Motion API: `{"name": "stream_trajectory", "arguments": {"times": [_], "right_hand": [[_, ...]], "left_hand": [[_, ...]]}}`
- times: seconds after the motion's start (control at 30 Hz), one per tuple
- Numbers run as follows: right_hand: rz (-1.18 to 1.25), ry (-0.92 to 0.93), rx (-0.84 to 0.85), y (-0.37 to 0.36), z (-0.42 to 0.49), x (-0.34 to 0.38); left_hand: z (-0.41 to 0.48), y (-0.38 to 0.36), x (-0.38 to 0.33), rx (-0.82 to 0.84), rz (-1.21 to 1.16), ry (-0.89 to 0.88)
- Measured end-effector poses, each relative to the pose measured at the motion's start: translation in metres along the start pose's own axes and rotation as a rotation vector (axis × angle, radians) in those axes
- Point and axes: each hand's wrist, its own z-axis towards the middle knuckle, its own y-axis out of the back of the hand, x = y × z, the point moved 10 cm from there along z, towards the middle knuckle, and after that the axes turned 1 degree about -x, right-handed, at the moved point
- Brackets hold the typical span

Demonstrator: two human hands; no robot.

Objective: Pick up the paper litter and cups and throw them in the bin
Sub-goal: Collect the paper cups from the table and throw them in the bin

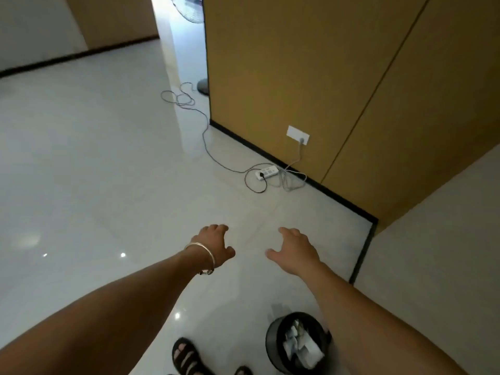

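Observation:
A black mesh bin (pixel 273 345) stands on the floor near my feet, at the bottom right, with crumpled white paper litter (pixel 300 345) inside it. Both my arms stretch forward above the floor. My left hand (pixel 213 246), with a silver bangle on the wrist, hangs with loosely curled fingers and holds nothing. My right hand (pixel 295 249) is spread, palm down, and is also empty. No loose paper or cup shows on the floor in this view.
A white power strip (pixel 266 172) with tangled cables lies by the brown wall panel (pixel 297 77) ahead. A cable runs back toward a fan base (pixel 203 86) in the doorway. My sandalled foot (pixel 186 357) stands left of the bin. Glossy pale tiles (pixel 94 158) spread left.

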Motion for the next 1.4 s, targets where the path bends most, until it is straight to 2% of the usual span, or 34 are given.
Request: {"name": "stream_trajectory", "arguments": {"times": [0.17,0.33,0.5,0.67,0.83,1.07,1.4], "right_hand": [[-0.108,0.238,0.007,-0.008,-0.015,0.153],[-0.257,0.5,0.017,-0.06,-0.062,0.329],[-0.378,0.734,0.076,-0.156,-0.143,0.503],[-0.415,0.953,0.167,-0.259,-0.234,0.645],[-0.475,1.113,0.229,-0.332,-0.297,0.75],[-0.58,1.242,0.328,-0.42,-0.327,0.893],[-0.682,1.559,0.43,-0.518,-0.432,1.09]], "left_hand": [[-0.076,0.083,0.129,-0.215,-0.087,0.198],[-0.181,0.127,0.275,-0.391,-0.092,0.398],[-0.318,0.124,0.441,-0.423,-0.135,0.642],[-0.465,0.124,0.583,-0.456,-0.174,0.899],[-0.558,0.123,0.672,-0.48,-0.187,1.062],[-0.636,0.104,0.78,-0.434,-0.261,1.237],[-0.775,0.131,0.92,-0.577,-0.359,1.572]]}}
